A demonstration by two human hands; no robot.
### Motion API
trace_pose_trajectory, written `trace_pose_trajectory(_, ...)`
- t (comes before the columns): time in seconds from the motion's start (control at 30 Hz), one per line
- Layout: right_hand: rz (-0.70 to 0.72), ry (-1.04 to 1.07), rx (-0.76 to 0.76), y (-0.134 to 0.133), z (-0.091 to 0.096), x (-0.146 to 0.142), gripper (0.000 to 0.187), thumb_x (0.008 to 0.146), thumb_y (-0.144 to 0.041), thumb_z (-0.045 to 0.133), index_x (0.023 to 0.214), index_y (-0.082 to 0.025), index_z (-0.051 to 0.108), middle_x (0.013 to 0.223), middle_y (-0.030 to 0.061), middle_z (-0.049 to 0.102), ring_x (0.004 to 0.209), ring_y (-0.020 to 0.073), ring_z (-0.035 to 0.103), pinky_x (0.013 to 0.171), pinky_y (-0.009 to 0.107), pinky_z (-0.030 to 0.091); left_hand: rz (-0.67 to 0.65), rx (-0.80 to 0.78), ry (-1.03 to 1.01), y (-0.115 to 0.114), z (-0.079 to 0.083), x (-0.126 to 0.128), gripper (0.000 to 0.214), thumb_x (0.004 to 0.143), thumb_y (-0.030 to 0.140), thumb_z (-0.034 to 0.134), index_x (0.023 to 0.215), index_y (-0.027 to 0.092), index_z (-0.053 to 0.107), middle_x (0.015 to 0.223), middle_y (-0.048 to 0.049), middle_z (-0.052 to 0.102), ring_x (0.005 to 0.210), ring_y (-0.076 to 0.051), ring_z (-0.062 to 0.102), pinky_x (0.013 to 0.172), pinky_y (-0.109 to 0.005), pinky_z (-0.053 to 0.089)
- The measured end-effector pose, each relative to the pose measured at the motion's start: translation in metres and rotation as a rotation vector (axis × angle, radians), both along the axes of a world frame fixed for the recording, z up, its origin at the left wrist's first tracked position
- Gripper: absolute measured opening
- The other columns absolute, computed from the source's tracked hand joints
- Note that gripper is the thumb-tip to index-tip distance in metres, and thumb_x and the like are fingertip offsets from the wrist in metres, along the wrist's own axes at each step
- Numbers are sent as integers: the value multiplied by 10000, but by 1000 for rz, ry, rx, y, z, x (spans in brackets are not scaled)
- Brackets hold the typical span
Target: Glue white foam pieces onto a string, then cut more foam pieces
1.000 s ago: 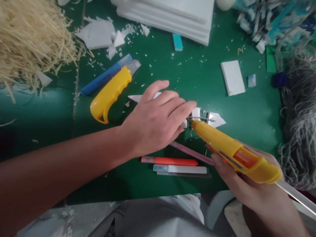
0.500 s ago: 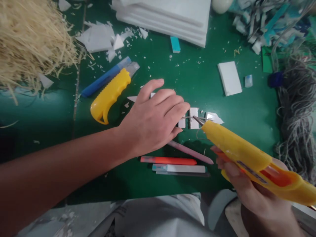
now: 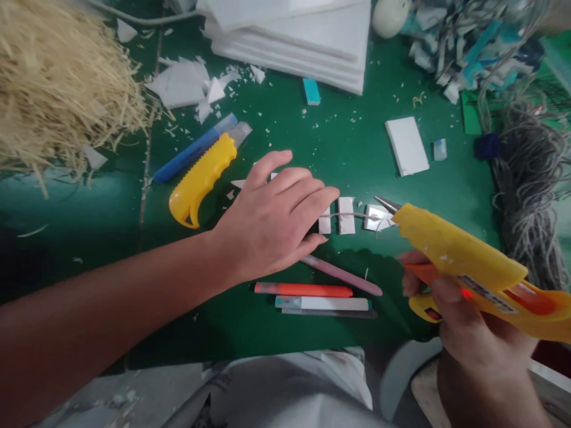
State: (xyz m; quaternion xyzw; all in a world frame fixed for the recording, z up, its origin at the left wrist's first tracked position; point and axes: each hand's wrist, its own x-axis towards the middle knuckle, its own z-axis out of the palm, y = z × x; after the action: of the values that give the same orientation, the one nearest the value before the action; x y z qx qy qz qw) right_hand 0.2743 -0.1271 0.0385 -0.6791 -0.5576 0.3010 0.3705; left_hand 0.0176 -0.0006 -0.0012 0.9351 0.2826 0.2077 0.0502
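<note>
White pieces (image 3: 346,225) ran rightward from the nearer left hand (image 3: 272,220), grip I couldn't tell; right hand (image 3: 473,333) grasped glue gun (image 3: 464,249).

One head-worn camera looks forward and down from close above the green table (image 3: 352,151).

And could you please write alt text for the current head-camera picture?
A right hand holds a yellow glue gun above a green table, its nozzle near a thin cord laid across small white pieces; the left hand covers part of the row. A yellow cutter and several pens lie nearby.
</note>
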Motion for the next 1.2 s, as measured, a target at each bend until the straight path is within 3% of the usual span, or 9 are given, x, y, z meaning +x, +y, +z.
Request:
trace_pose_trajectory(0.1, 49, 49, 63, 8, 2, 2, 90, 914, -341, 770, 951, -315, 847, 640, 27, 699, 448, 165, 593, 323, 238, 376, 19, 2, -14, 1, 7, -5, 276, 1051, 334, 555, 1277, 227, 671, 1287, -81, 773, 1250, -278, 704, 1237, -540, 454)
trace_pose_trajectory(0.23, 44, 83, 72, 14, 1, 0, 113, 907, -291, 786, 992, -326, 853, 843, 42, 803, 551, 158, 650, 463, 262, 534, 33, -60, 8, 4, 13, -12, 310, 1022, 335, 567, 1298, 220, 649, 1267, -81, 777, 1221, -292, 707, 1210, -557, 458)
trace_pose_trajectory(0.33, 68, 106, 82, 24, 1, -5, 120, 893, -259, 790, 983, -315, 847, 873, 27, 823, 570, 139, 656, 491, 236, 543, 49, -112, 62, 8, 13, -13, 405, 1000, 357, 578, 1374, 202, 603, 1260, -87, 768, 1229, -296, 698, 1193, -525, 461)
trace_pose_trajectory(0.5, 31, 125, 57, 42, 5, -16, 21, 811, -235, 817, 797, -243, 803, 668, 6, 751, 493, 110, 626, 448, 184, 514, 52, -109, 113, 11, 10, -10, 379, 1021, 282, 512, 1363, 164, 625, 1251, -106, 756, 1210, -286, 689, 1144, -467, 480)
trace_pose_trajectory(0.7, 75, 70, 47, 43, -5, -16, 159, 907, -360, 773, 860, -212, 809, 614, -1, 694, 482, 109, 615, 426, 181, 478, 43, -105, 67, 8, 6, -8, 409, 1003, 309, 539, 1380, 183, 631, 1187, -98, 753, 1149, -292, 682, 1089, -461, 491)
trace_pose_trajectory(0.83, 122, -32, 48, 44, -10, -13, 287, 927, -475, 724, 795, -226, 772, 589, -11, 671, 466, 121, 605, 414, 210, 467, 25, -88, 72, 8, 6, -9, 421, 1010, 353, 550, 1383, 173, 625, 1204, -106, 746, 1161, -294, 678, 1074, -445, 496)
trace_pose_trajectory(0.97, 170, -21, 20, 49, -4, -16, 270, 929, -423, 713, 733, -239, 711, 553, -28, 645, 444, 120, 599, 412, 209, 479, 42, -72, 72, 11, 8, -11, 438, 1006, 393, 571, 1370, 158, 631, 1212, -125, 747, 1177, -315, 685, 1051, -461, 514)
trace_pose_trajectory(1.1, 189, -2, 23, 47, -3, -20, 251, 903, -359, 724, 695, -241, 646, 525, -43, 615, 410, 108, 573, 400, 195, 475, 51, -27, 11, 10, 15, -11, 401, 1021, 466, 565, 1276, 180, 682, 1178, -130, 763, 1122, -321, 704, 987, -477, 543)
trace_pose_trajectory(1.2, 121, -11, 19, 43, -5, -20, 212, 944, -344, 692, 759, -243, 671, 563, -46, 621, 439, 99, 579, 428, 189, 490, 76, 8, -16, 9, 21, -12, 262, 1037, 415, 553, 1092, 226, 726, 1048, -99, 777, 1001, -289, 719, 878, -456, 555)
